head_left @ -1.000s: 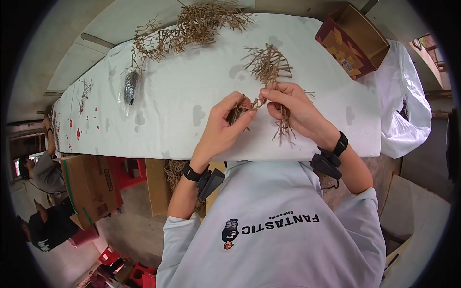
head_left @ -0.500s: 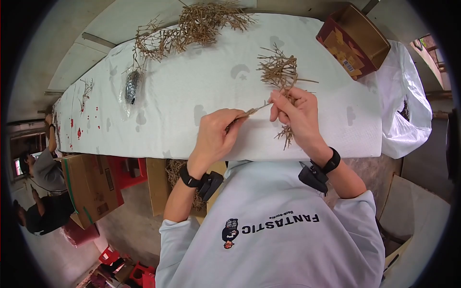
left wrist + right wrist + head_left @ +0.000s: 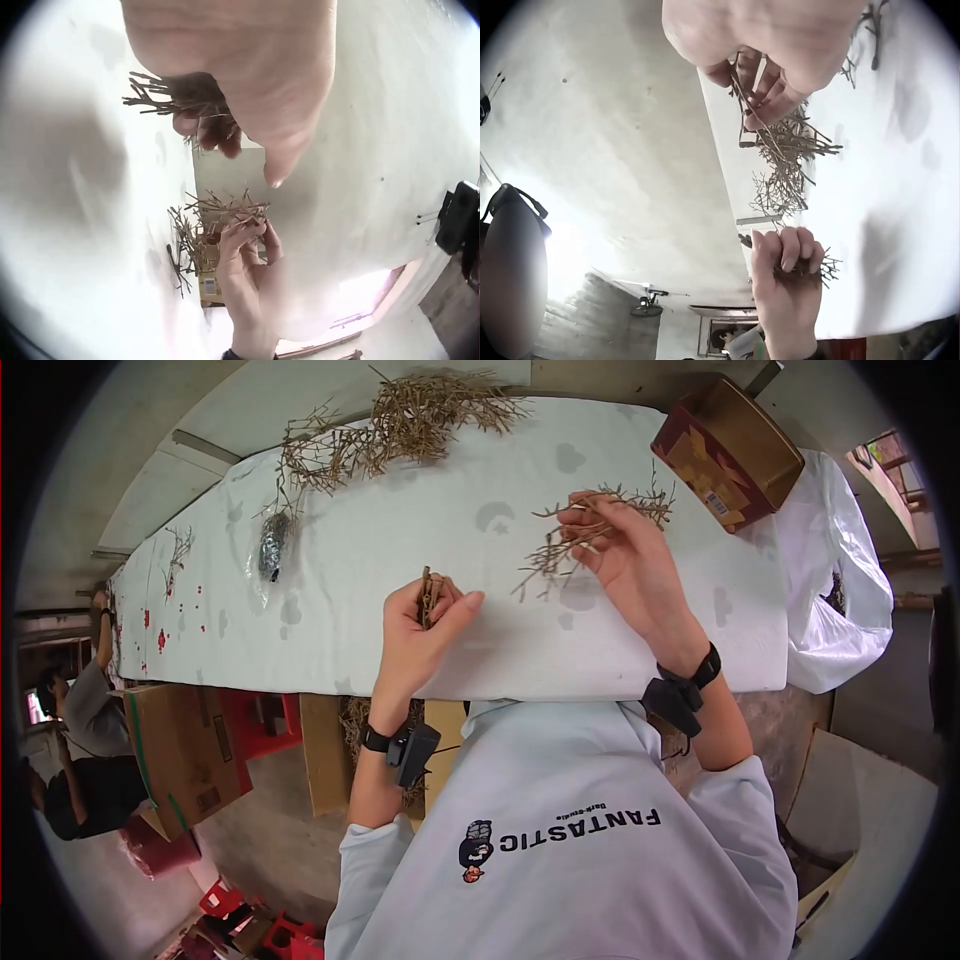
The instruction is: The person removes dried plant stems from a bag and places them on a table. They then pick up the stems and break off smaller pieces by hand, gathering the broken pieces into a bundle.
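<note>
The left hand [image 3: 415,645] curls its fingers round a small bundle of brown twigs [image 3: 429,600] above the white-covered table [image 3: 340,600]. In the left wrist view, twig ends [image 3: 146,97] stick out beside the palm of the left hand [image 3: 240,67], its thumb held apart. Farther right, the right hand [image 3: 640,575] holds a branching twig cluster [image 3: 560,550] among bent fingers. The right wrist view shows thin stems between the thumb and fingers of the right hand [image 3: 765,45]. The two hands are apart.
A large twig pile [image 3: 420,420] lies at the table's back edge, with a plastic-wrapped dark bundle [image 3: 272,545] nearby. A red and gold box [image 3: 715,470] stands back right, beside a white plastic bag [image 3: 835,580]. Cardboard boxes [image 3: 190,745] and people are at left.
The hands have drawn apart: the left moved left with its bundle, the right moved up and away. The twig cluster at the right hand has turned and now spreads to both sides of it.
</note>
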Demonstrator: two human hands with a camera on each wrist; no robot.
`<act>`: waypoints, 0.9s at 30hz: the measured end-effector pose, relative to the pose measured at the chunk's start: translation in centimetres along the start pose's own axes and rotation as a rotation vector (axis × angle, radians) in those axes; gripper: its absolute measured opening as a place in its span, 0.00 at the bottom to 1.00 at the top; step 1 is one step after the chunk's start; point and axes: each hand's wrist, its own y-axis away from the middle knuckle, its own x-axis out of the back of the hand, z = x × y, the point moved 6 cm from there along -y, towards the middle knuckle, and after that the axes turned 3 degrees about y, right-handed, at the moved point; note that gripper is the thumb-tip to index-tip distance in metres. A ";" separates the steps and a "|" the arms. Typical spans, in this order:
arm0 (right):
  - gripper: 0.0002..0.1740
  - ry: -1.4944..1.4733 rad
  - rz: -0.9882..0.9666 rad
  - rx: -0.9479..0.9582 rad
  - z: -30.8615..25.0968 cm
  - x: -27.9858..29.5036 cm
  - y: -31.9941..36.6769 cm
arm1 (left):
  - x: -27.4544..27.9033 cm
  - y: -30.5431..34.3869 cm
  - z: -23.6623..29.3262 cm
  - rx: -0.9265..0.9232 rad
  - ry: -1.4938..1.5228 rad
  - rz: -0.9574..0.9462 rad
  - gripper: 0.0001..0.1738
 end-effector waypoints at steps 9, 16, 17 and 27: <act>0.16 -0.036 -0.050 -0.012 3.4 -2.4 0.1 | -4.4 -2.2 2.0 -0.080 -0.094 -0.035 0.12; 0.15 -0.028 -0.070 -0.042 3.6 -2.3 -0.2 | -6.7 -3.1 -0.6 -0.078 0.043 -0.032 0.08; 0.15 0.029 -0.056 -0.048 3.5 -2.1 -0.3 | -6.7 -3.2 -0.7 -0.078 0.009 -0.050 0.06; 0.16 0.742 0.061 0.354 2.0 0.5 -1.8 | -5.2 -3.0 -1.1 -0.010 0.090 -0.100 0.17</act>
